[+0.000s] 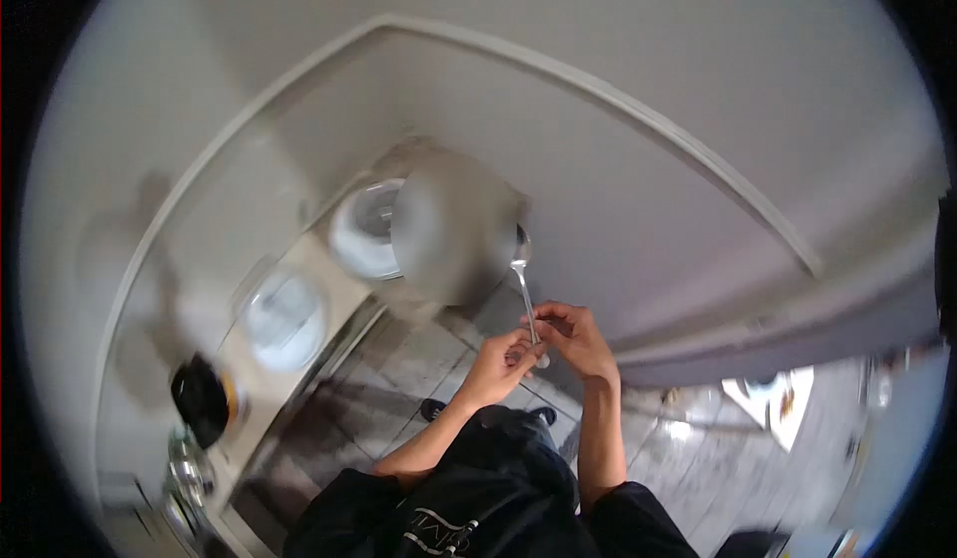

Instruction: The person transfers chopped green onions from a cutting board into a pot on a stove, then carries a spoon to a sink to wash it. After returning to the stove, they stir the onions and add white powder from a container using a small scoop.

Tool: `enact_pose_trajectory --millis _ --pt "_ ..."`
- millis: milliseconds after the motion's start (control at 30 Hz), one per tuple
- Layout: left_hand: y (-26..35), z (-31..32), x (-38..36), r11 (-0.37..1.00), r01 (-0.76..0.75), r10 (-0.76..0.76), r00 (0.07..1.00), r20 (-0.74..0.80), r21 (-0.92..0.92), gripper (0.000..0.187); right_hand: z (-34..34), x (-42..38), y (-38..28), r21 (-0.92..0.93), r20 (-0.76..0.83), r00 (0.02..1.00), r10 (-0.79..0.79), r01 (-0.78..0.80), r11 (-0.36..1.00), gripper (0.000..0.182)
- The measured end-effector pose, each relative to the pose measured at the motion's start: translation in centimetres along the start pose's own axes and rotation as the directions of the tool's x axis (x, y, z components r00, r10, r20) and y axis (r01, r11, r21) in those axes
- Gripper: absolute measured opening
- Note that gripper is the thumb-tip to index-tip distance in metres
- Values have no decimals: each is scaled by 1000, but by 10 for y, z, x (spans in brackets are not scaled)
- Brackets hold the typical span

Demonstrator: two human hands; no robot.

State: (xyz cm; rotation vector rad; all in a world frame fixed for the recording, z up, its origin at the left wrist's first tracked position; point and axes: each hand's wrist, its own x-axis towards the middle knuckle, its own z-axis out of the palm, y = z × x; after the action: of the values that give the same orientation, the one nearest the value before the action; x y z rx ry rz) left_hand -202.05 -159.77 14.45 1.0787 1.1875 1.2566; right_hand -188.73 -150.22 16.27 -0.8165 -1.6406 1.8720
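Note:
A metal spoon [526, 294] points up and away from me, its bowl at the far end beside a blurred round patch. My left hand [495, 367] is closed with its fingertips around the lower end of the handle. On the other side, my right hand [576, 341] pinches the same handle a little higher, thumb and fingers bent together. A small whitish spot shows just below the fingers, at the handle's end.
Along the counter [339, 294] at left stand a white bowl [367, 257], a pale covered dish [285, 324] and a black rounded object [202, 399]. Glassware [189, 466] is nearer. A grey wall rises ahead; tiled floor [419, 354] lies below. A white sheet [793, 414] is at right.

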Motion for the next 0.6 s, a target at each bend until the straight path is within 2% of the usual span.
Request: enact_pose_trajectory --millis 33,67,100,133,167,233,267,300,333,367,400,433,467,500,533,567,600 --pt "0 31 11 1000 18 -19 995 100 8 12 -35 -30 -2 18 -100 995 -3 5 1000 17" --pt "-1 57 19 989 9 -60 935 350 145 14 -62 -65 -4 -78 -138 990 -35 24 997 17" --pt "0 84 27 963 -48 -115 816 567 265 15 -88 -98 -10 -179 -169 984 -63 32 983 16" --pt "3 114 36 969 -26 -156 702 695 244 17 -111 -132 -21 -119 -238 971 24 -54 991 15" --pt "-9 146 39 967 -40 -168 638 751 250 17 -130 -161 -10 -44 -354 927 -125 116 992 14" --pt "-40 219 34 844 -451 86 648 757 290 21 -154 -223 -22 -4 -389 919 68 -76 997 10" --pt "-38 259 22 692 -707 421 558 715 144 29 -158 -236 -24 -389 -384 888 -251 91 917 9" --pt "-52 280 30 656 -751 518 520 679 75 33 -180 -249 -13 -454 -413 770 -486 289 843 13" --pt "-100 270 58 970 -200 44 695 717 134 37 -194 -284 57 -79 -551 785 -282 287 955 21" --pt "-156 238 72 881 462 -434 706 560 99 41 -208 -320 126 386 -661 749 -45 392 835 28" --pt "-204 227 81 708 705 -629 651 424 -31 45 -220 -356 194 631 -723 667 179 532 565 36" --pt "-239 248 93 674 725 -647 672 359 -142 50 -236 -367 281 766 -634 736 238 555 323 49" --pt "-257 303 97 838 492 -351 817 458 -235 49 -228 -327 240 698 -694 311 649 508 504 65" --pt "-270 347 84 907 262 -52 846 531 -329 48 -233 -298 216 700 -712 601 362 564 439 68" --pt "-221 380 82 477 751 -498 659 564 -457 51 -248 -258 244 549 -832 486 269 649 527 68" --pt "-236 376 91 549 754 -411 619 669 -361 53 -250 -266 261 532 -843 505 188 727 434 65" --pt "-227 366 88 509 824 -444 498 745 -247 47 -235 -286 267 579 -815 512 270 713 396 65"
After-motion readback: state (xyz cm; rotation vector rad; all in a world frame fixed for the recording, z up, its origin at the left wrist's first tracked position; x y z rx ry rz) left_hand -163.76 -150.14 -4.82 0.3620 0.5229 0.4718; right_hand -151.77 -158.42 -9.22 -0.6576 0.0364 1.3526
